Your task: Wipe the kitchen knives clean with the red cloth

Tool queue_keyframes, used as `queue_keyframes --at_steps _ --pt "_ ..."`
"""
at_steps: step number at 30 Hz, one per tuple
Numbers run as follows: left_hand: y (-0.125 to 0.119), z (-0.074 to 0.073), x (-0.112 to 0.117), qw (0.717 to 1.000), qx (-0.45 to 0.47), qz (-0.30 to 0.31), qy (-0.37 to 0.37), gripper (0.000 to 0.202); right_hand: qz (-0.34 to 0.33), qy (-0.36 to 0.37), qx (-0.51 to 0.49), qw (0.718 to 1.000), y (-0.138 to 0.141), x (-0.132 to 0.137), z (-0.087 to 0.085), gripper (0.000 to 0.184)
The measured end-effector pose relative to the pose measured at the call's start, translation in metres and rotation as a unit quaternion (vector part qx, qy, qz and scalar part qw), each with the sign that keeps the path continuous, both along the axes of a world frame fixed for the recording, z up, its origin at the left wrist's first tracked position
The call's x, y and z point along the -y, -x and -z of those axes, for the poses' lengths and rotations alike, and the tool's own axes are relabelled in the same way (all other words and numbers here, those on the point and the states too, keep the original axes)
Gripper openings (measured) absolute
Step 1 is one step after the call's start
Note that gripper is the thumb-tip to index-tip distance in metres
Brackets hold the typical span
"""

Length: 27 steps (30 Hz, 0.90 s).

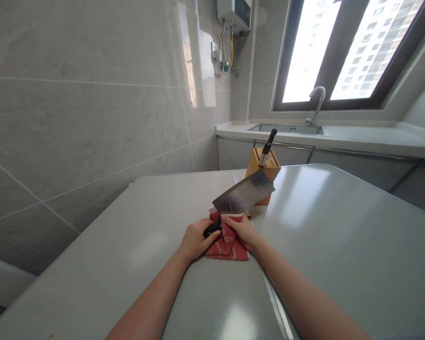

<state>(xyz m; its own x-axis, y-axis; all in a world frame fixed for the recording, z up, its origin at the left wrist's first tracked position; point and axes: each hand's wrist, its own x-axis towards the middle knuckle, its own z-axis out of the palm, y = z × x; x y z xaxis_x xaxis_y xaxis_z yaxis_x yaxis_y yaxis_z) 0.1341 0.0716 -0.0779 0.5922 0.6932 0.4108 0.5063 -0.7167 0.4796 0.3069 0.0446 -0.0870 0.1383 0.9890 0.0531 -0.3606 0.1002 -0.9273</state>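
Observation:
My left hand (197,241) is closed around the black handle of a cleaver (241,194). The broad metal blade tilts up and to the right, above the table. In my right hand (246,231) is a red cloth (228,243) with pale markings and a white edge, pinched near where the handle meets the blade. The cloth's lower part hangs at the tabletop. Just behind the blade stands a wooden knife block (273,166), partly hidden by it. One black-handled knife (268,147) sticks up out of the block.
The pale table (156,278) has a seam (276,302) running lengthwise. A grey tiled wall (92,127) rises on the left. Behind the table are a counter (368,133) with a sink (286,128) and faucet (318,101), below a window (357,52).

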Motion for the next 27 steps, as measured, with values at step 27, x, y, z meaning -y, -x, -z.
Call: queue_keyframes --at_steps 27 --pt "0.0003 0.0002 0.0008 1.0 0.016 -0.013 0.008 0.032 -0.02 -0.013 -0.005 1.0 -0.0004 0.0009 -0.0017 0.036"
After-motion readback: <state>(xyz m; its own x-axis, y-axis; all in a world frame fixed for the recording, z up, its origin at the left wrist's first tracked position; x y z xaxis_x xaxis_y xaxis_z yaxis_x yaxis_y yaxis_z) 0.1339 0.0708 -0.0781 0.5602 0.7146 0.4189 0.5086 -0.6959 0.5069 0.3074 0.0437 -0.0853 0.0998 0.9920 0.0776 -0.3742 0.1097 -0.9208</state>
